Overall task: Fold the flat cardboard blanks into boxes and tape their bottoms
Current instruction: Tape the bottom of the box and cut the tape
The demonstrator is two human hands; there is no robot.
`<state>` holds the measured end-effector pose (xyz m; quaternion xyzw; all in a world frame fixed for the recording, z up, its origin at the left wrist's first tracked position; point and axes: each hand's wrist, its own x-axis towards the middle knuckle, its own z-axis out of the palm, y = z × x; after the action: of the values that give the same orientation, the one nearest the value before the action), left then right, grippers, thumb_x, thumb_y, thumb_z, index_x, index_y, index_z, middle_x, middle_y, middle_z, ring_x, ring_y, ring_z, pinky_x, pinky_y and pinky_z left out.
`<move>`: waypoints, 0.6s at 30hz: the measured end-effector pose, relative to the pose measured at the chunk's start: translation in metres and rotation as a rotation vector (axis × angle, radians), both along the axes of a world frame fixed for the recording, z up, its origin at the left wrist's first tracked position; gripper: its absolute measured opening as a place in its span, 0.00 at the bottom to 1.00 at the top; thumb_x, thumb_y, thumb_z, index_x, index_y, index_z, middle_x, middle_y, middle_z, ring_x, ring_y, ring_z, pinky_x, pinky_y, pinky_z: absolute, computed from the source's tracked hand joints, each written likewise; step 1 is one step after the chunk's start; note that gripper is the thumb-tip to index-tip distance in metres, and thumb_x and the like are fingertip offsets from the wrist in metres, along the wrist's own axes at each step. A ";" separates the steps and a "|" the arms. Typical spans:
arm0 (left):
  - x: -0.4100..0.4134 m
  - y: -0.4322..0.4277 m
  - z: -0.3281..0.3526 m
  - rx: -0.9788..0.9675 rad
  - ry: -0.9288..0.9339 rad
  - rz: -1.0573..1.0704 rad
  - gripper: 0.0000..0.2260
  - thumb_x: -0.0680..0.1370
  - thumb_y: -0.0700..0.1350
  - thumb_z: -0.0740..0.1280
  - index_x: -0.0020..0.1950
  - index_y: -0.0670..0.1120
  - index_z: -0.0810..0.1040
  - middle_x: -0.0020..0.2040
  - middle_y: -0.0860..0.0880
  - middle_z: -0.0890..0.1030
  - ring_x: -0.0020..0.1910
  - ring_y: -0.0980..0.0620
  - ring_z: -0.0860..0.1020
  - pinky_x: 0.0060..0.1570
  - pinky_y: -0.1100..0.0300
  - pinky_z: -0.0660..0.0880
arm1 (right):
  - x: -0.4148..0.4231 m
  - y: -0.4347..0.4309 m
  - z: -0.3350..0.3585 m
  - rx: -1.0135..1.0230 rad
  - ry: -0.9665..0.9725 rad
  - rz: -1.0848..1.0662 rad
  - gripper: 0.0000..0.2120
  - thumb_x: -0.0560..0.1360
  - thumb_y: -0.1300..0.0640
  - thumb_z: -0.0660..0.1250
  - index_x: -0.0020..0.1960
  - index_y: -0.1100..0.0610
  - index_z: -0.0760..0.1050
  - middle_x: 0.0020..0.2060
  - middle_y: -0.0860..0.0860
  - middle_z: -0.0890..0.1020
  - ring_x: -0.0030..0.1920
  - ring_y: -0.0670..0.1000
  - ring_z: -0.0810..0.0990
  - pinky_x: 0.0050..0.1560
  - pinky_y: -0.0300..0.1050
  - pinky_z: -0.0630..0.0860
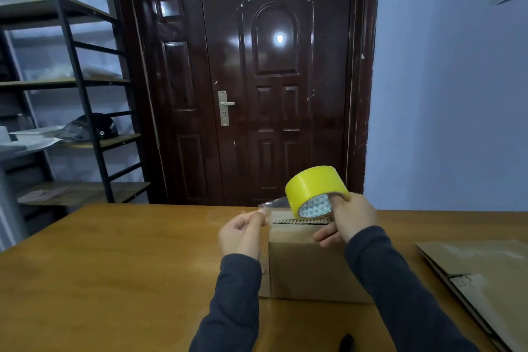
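Right now the right hand [353, 216] is holding the yellow tape roll [315, 190] above the folded brown cardboard box [308, 268] on the wooden table [114, 266], while the left hand [243, 234] is pinching the clear tape end [270, 207]. Loose tape could be twisting, sticking to itself, or landing crooked.
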<state>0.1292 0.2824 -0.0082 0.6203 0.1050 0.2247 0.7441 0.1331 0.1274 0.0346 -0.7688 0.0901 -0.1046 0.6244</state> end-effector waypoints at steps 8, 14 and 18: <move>0.020 0.019 -0.008 -0.331 0.327 -0.181 0.05 0.75 0.41 0.70 0.40 0.42 0.78 0.31 0.51 0.79 0.25 0.56 0.66 0.28 0.63 0.62 | 0.006 0.003 -0.007 -0.290 -0.061 -0.059 0.10 0.81 0.52 0.60 0.48 0.58 0.72 0.31 0.58 0.82 0.18 0.48 0.78 0.18 0.38 0.69; 0.039 0.032 -0.026 -0.466 0.419 -0.268 0.09 0.76 0.43 0.65 0.35 0.47 0.74 0.27 0.52 0.72 0.17 0.57 0.63 0.21 0.68 0.60 | 0.015 0.015 -0.015 -0.605 -0.144 -0.178 0.17 0.77 0.45 0.61 0.36 0.56 0.71 0.33 0.55 0.79 0.36 0.58 0.81 0.36 0.47 0.75; 0.043 0.029 -0.035 -0.470 0.476 -0.310 0.12 0.76 0.42 0.65 0.33 0.45 0.72 0.24 0.52 0.69 0.16 0.56 0.62 0.21 0.69 0.61 | 0.018 0.019 -0.020 -0.650 -0.190 -0.189 0.19 0.78 0.43 0.59 0.35 0.54 0.70 0.32 0.53 0.76 0.37 0.57 0.77 0.37 0.49 0.74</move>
<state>0.1723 0.3115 -0.0431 0.4760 0.2288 -0.0715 0.8461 0.1511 0.1461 0.0150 -0.9026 0.0644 -0.2560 0.3400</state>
